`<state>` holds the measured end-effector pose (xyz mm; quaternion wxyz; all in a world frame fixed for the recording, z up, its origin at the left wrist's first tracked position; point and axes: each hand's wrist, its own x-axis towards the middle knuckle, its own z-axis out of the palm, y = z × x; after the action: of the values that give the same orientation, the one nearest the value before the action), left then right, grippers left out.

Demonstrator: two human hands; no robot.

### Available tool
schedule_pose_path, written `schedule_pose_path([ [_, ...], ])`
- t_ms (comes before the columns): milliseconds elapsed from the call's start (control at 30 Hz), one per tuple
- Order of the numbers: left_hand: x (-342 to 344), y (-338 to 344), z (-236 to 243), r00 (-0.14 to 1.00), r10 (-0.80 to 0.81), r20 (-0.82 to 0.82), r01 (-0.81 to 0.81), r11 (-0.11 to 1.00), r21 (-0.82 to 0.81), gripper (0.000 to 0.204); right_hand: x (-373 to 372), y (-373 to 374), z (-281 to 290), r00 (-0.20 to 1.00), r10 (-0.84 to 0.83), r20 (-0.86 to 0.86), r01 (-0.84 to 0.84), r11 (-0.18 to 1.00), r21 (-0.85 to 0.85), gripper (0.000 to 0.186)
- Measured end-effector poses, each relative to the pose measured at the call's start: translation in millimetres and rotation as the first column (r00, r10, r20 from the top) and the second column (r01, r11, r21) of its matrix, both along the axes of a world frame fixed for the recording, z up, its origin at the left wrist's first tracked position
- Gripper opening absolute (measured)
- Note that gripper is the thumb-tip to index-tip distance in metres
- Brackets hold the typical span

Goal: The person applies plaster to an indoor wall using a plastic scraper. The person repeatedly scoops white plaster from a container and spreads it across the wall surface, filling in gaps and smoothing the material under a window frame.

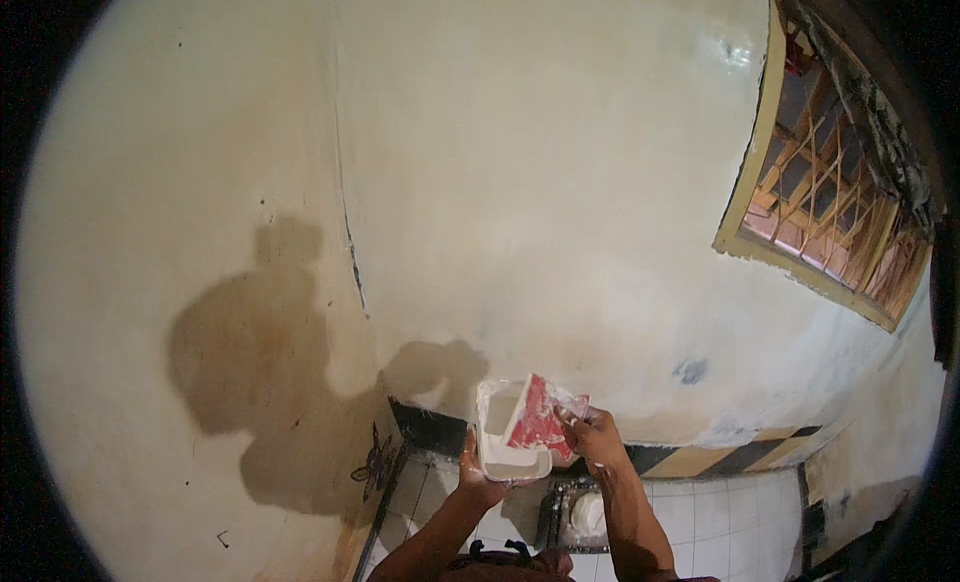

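Observation:
My left hand (484, 485) grips a white plastic tub (516, 476) from its left side and underneath. White paste (527, 462), like wall putty, lies inside and is smeared over the rim. Between the fingers and thumb of my right hand (596, 440) is a red putty spreader (538, 419) with a pale straight edge. It is tilted over the tub's right half, and white paste coats parts of it. Whether its edge touches the paste, I cannot tell.
A pale wall (560, 182) with patchy stains faces me, cracked (352, 257) near the left corner. At the upper right is a barred window (830, 192). Below, a dark square stand (551, 522) bearing a white round item (589, 514) is on the tiled floor (715, 512). Black-and-tan tiles (705, 460) edge the wall.

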<state>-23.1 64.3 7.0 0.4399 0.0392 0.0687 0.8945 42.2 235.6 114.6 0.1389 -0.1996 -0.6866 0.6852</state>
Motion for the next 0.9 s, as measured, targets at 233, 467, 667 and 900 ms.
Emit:
schedule_pose_path([
  [233,-6.9,1.3,16.1,1.0,0.006,-0.02,-0.008,0.996,-0.089,0.091,-1.6,33.3,-20.0,0.997,-0.01,0.071,0.024,0.981,-0.194,0.021],
  [467,-25.9,2.5,10.2,0.992,0.104,-0.075,-0.113,0.985,-0.132,0.08,-18.7,8.1,31.4,0.997,-0.012,-0.07,-0.012,0.943,-0.332,0.019],
  [667,-32.0,-10.0,50.8,0.999,0.043,-0.006,-0.043,0.986,-0.158,0.078,-29.9,-2.8,69.3,0.972,0.036,-0.234,-0.138,0.89,-0.434,0.021],
  [900,-28.6,-21.3,75.8,0.99,0.139,0.004,-0.133,0.954,-0.267,0.079,-30.0,-6.1,69.8,0.969,0.097,-0.226,-0.189,0.882,-0.431,0.017],
])
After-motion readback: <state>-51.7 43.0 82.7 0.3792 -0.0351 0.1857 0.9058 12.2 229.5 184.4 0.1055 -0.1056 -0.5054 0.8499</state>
